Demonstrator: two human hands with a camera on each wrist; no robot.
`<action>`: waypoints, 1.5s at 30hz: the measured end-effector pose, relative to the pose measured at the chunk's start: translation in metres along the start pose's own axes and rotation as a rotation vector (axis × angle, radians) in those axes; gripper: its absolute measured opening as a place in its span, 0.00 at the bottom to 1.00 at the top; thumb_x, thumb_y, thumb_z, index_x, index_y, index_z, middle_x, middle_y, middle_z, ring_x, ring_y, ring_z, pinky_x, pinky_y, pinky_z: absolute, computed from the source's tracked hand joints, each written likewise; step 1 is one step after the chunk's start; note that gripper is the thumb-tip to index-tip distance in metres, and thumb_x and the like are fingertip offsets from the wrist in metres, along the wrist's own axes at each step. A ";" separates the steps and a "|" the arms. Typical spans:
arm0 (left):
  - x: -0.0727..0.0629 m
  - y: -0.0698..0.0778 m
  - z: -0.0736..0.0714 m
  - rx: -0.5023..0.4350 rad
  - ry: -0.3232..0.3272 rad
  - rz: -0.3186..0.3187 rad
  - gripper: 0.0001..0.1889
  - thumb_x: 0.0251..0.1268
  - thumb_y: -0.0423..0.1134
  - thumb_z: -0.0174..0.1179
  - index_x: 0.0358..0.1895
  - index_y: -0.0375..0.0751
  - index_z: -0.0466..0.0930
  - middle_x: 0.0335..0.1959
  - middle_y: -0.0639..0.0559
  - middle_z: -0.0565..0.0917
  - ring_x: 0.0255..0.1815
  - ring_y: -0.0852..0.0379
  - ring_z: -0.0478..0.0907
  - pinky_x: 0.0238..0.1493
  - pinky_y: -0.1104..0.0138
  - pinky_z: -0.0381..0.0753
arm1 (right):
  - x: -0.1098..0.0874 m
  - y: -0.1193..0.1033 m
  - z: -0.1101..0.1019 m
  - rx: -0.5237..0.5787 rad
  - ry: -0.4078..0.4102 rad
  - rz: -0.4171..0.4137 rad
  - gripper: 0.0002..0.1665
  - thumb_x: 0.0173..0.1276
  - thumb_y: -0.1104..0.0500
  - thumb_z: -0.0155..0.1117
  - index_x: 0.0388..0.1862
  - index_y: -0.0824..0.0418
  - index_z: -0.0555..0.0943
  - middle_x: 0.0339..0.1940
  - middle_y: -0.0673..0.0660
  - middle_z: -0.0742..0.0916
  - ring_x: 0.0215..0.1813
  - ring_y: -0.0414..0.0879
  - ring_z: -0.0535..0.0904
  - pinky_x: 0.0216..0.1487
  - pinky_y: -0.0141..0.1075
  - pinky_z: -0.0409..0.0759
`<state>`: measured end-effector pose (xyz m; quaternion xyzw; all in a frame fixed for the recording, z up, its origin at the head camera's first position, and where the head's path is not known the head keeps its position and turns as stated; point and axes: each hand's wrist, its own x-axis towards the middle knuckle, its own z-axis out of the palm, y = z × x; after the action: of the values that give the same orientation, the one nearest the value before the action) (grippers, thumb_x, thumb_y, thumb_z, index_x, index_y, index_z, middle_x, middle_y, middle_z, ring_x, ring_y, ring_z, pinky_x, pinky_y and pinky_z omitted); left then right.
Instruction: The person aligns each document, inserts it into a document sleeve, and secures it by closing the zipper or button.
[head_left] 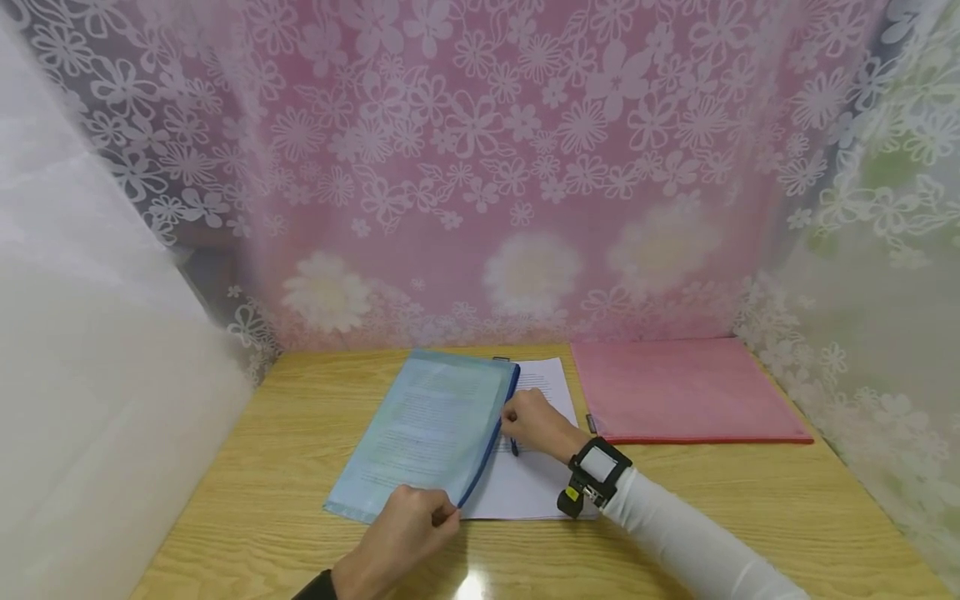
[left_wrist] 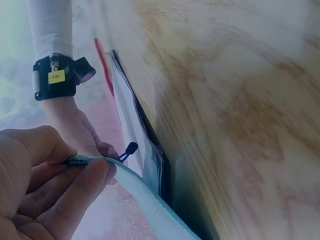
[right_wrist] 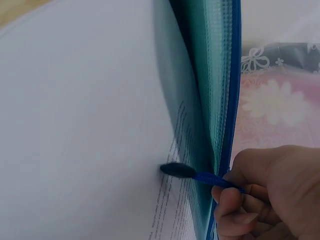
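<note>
A translucent blue zipper folder (head_left: pixel 423 425) lies at a slant on the table, with printed text showing through it. White printed sheets (head_left: pixel 534 487) reach out from its right, open side. My left hand (head_left: pixel 408 525) pinches the folder's near right corner between thumb and fingers. Farther up the same dark blue edge, my right hand (head_left: pixel 538 423) grips the rim with curled fingers. A zipper pull with a dark tip (right_wrist: pixel 177 170) hangs beside those fingers, over the sheets. In the right wrist view the folder's mouth (right_wrist: pixel 212 75) gapes around the paper.
A pink folder (head_left: pixel 690 392) with a red edge lies to the right on the wood-grain table (head_left: pixel 255 467). Behind stands a pink floral curtain (head_left: pixel 495 167); pale sheeting (head_left: pixel 97 333) hangs along the left side.
</note>
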<state>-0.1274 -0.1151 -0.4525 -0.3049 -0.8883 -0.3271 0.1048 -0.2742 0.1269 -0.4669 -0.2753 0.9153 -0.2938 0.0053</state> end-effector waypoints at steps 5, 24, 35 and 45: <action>0.000 0.001 0.000 0.008 0.000 -0.001 0.07 0.55 0.25 0.70 0.24 0.40 0.88 0.20 0.55 0.87 0.21 0.78 0.76 0.23 0.85 0.73 | 0.001 0.002 -0.001 -0.018 -0.007 -0.007 0.29 0.67 0.68 0.62 0.10 0.49 0.64 0.12 0.42 0.60 0.17 0.33 0.56 0.22 0.27 0.58; -0.002 0.000 -0.003 -0.013 0.001 0.031 0.08 0.55 0.26 0.70 0.23 0.42 0.87 0.19 0.58 0.86 0.21 0.82 0.69 0.23 0.85 0.72 | 0.007 0.023 -0.003 -0.081 0.017 0.037 0.26 0.67 0.68 0.62 0.10 0.52 0.71 0.12 0.42 0.65 0.18 0.34 0.57 0.24 0.27 0.59; -0.002 0.000 0.001 -0.013 0.001 0.045 0.09 0.55 0.26 0.70 0.22 0.43 0.86 0.19 0.59 0.85 0.21 0.82 0.70 0.23 0.85 0.72 | 0.008 0.027 -0.011 -0.102 0.050 0.044 0.24 0.67 0.68 0.63 0.11 0.54 0.73 0.12 0.43 0.67 0.19 0.36 0.59 0.25 0.28 0.59; -0.005 -0.001 0.001 -0.026 -0.004 0.043 0.10 0.55 0.26 0.70 0.21 0.44 0.85 0.16 0.62 0.82 0.20 0.84 0.62 0.21 0.85 0.70 | 0.009 0.031 -0.014 -0.098 0.043 0.041 0.27 0.67 0.68 0.61 0.10 0.51 0.68 0.12 0.42 0.63 0.19 0.35 0.55 0.23 0.28 0.58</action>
<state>-0.1237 -0.1172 -0.4557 -0.3260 -0.8773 -0.3359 0.1063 -0.3004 0.1510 -0.4706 -0.2499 0.9340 -0.2544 -0.0219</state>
